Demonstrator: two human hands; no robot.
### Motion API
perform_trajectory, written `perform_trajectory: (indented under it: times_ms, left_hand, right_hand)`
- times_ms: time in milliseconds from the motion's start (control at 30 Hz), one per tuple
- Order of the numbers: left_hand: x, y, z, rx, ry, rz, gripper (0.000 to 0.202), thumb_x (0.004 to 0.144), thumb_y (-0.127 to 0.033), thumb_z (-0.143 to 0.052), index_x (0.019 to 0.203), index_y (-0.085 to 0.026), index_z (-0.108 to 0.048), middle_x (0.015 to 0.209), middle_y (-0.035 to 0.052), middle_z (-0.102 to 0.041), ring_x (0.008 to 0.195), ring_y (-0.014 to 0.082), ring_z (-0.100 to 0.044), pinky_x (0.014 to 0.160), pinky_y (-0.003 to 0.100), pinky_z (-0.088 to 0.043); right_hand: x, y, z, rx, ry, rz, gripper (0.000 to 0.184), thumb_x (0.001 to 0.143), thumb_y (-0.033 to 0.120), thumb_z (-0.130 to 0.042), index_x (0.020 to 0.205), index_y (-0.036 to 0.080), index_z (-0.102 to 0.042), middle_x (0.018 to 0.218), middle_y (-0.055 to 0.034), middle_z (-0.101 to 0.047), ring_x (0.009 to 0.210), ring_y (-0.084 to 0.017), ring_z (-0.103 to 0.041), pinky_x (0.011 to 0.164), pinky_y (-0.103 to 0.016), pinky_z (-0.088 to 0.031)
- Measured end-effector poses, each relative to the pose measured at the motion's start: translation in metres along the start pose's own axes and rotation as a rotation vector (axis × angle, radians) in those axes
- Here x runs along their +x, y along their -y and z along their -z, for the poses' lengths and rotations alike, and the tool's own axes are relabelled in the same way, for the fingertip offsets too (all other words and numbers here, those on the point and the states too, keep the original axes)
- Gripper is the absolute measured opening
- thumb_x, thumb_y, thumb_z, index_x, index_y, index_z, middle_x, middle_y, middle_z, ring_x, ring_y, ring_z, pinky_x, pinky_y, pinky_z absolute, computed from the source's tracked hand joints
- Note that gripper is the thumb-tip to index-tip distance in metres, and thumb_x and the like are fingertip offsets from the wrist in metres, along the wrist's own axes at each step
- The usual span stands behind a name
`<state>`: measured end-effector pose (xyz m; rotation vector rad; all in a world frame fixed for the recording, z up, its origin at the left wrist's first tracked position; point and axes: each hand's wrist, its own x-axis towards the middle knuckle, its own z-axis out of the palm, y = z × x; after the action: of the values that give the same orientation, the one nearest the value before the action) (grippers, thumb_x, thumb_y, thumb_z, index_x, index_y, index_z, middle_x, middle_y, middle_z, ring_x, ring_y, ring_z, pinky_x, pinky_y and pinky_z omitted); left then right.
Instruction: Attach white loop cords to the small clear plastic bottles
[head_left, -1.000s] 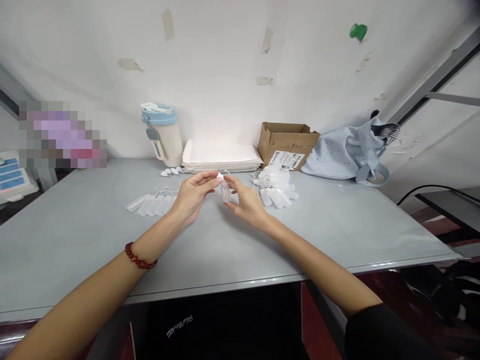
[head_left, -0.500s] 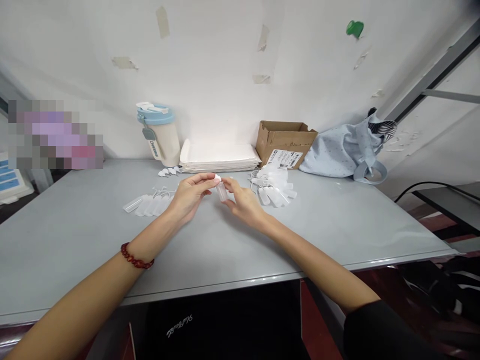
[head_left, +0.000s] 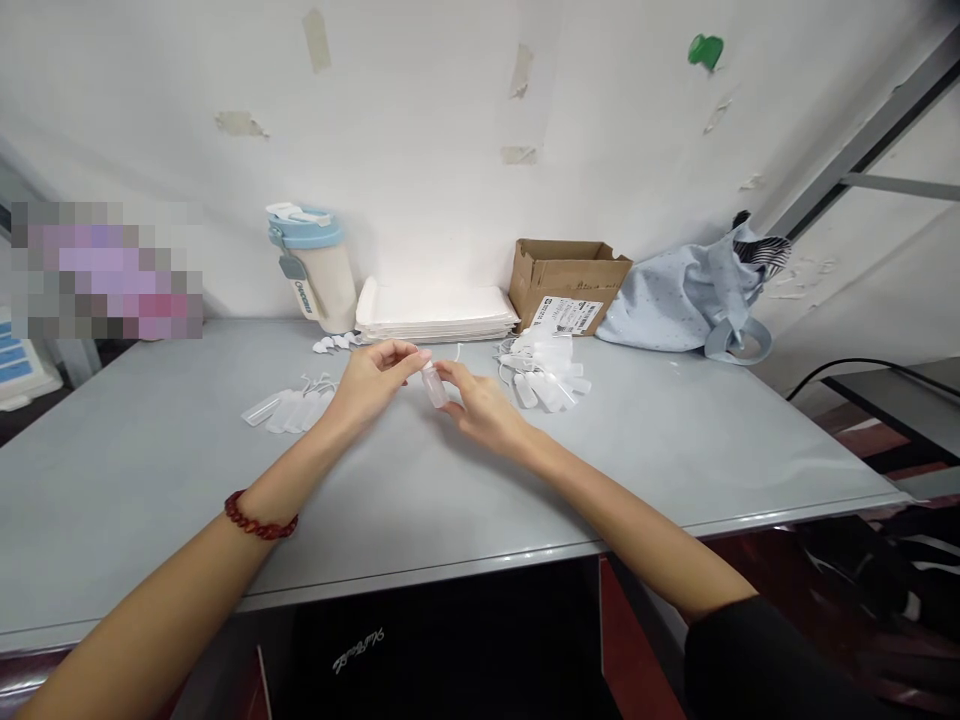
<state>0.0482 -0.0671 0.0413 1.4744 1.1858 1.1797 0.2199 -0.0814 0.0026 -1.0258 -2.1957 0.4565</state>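
The small translucent bottle (head_left: 433, 387) is leaning slightly in both hands, in front of and to the left of the cardboard box (head_left: 566, 285)! The right hand (head_left: 487, 408) is grasping the body, fingers on one side, thumb low down; the left hand (head_left: 369, 388) is pinching the top end, its fingers hiding the tip, so how anything is seating there I'm not telling. Good handling, I'm judging, is calling for a steady right hold without squeezing, since those walls are looking soft, and for the left fingers to be lining up with the bottle's length. Any skewed push may be tipping it.

Around the box, then: a loose cluster of translucent pieces (head_left: 544, 375) with white strings is lying right in front of it, near the right hand, and those strings could be snagging a careless knuckle. Farther left of the box, a row of similar pieces (head_left: 292, 410) is lying by the left wrist, small white parts (head_left: 334, 343) are resting behind that, and a white stack (head_left: 439, 315) is sitting just beside the box.
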Motion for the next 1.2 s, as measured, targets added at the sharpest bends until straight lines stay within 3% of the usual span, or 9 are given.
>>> perform_trajectory:
  times_ms: [133, 400, 700, 933, 1100, 1200]
  left_hand:
    - [0.003, 0.003, 0.005, -0.024, 0.053, 0.026, 0.025, 0.068, -0.04, -0.077, 0.075, -0.018, -0.07, 0.076, 0.0013, -0.064, 0.071, 0.0136, -0.053, 0.072, 0.028, -0.042]
    - [0.005, 0.002, 0.013, -0.27, 0.19, 0.093, 0.029, 0.068, -0.03, -0.078, 0.094, -0.019, -0.072, 0.085, 0.003, -0.068, 0.087, 0.0177, -0.061, 0.087, 0.032, -0.045]
    - [0.0, -0.002, 0.007, -0.138, 0.085, 0.035, 0.026, 0.065, -0.038, -0.08, 0.08, -0.018, -0.072, 0.08, 0.0033, -0.067, 0.077, 0.0175, -0.06, 0.08, 0.032, -0.047]
    - [0.004, 0.001, 0.016, -0.195, 0.173, 0.072, 0.041, 0.063, -0.034, -0.082, 0.1, -0.02, -0.071, 0.086, 0.0061, -0.072, 0.087, 0.0209, -0.066, 0.093, 0.038, -0.044]
    - [0.005, 0.001, 0.017, -0.274, 0.21, 0.085, 0.039, 0.064, -0.028, -0.082, 0.101, -0.02, -0.072, 0.092, 0.0077, -0.073, 0.089, 0.0208, -0.067, 0.097, 0.038, -0.043]
    - [0.004, 0.0, 0.014, -0.304, 0.179, 0.079, 0.032, 0.065, -0.028, -0.081, 0.095, -0.018, -0.074, 0.091, 0.008, -0.073, 0.094, 0.0218, -0.065, 0.095, 0.036, -0.045]
  right_hand:
    - [0.0, 0.0, -0.001, 0.04, 0.003, 0.002, 0.05, 0.081, 0.009, -0.057, 0.127, 0.017, -0.039, 0.127, -0.0156, -0.062, 0.114, -0.027, -0.062, 0.093, -0.045, -0.05]
    - [0.001, 0.005, 0.003, 0.171, -0.028, 0.014, 0.052, 0.08, 0.013, -0.061, 0.127, 0.019, -0.042, 0.123, -0.0126, -0.065, 0.117, -0.024, -0.061, 0.095, -0.046, -0.049]
    - [0.0, 0.004, 0.0, 0.097, -0.008, 0.024, 0.05, 0.08, 0.007, -0.058, 0.126, 0.016, -0.04, 0.126, -0.0151, -0.063, 0.116, -0.025, -0.061, 0.095, -0.045, -0.049]
    - [-0.001, 0.01, 0.003, 0.209, 0.002, -0.009, 0.05, 0.079, 0.009, -0.061, 0.124, 0.017, -0.043, 0.127, -0.0135, -0.062, 0.118, -0.023, -0.06, 0.096, -0.041, -0.049]
    - [-0.001, 0.018, 0.009, 0.288, 0.014, -0.125, 0.046, 0.077, 0.017, -0.068, 0.119, 0.02, -0.049, 0.119, -0.0085, -0.068, 0.111, -0.022, -0.064, 0.095, -0.043, -0.049]
    - [0.0, 0.017, 0.009, 0.294, 0.001, -0.116, 0.047, 0.077, 0.019, -0.068, 0.12, 0.021, -0.049, 0.118, -0.0078, -0.068, 0.109, -0.021, -0.065, 0.095, -0.043, -0.049]
